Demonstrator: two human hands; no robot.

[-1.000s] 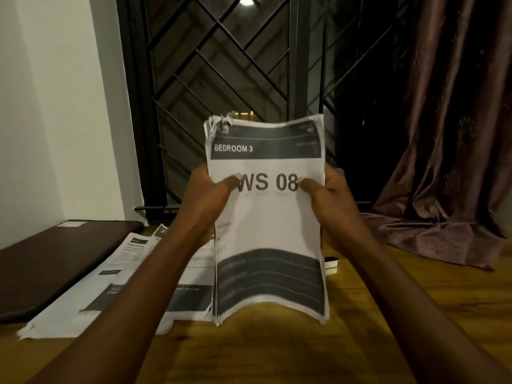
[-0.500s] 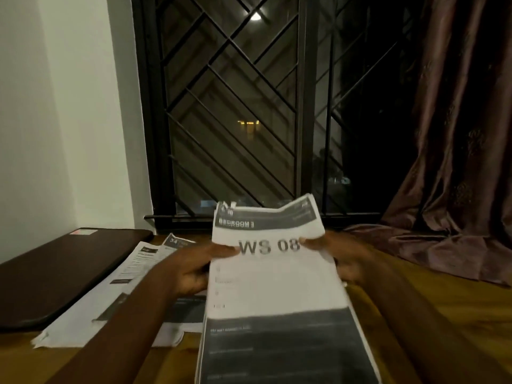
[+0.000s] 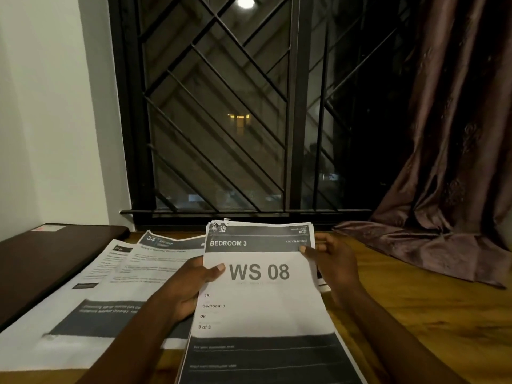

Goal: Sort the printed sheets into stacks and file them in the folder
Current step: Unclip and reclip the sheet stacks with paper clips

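Note:
I hold a thick stack of printed sheets low over the wooden table, its top page reading "BEDROOM 3" and "WS 08". My left hand grips the stack's left edge, thumb on top. My right hand holds the right edge near the upper corner, thumb on the dark header band. Two other piles of printed sheets lie flat on the table to the left, partly under my left arm. A dark brown folder lies closed at the far left.
The wooden table runs under everything. A barred window stands behind it, a white wall to the left. A brown curtain hangs at the right and pools on the table's far right corner.
The stack was held upright in front of me; both hands have lowered and tilted it down to lie nearly flat over the table. My right thumb has slid up to the header band.

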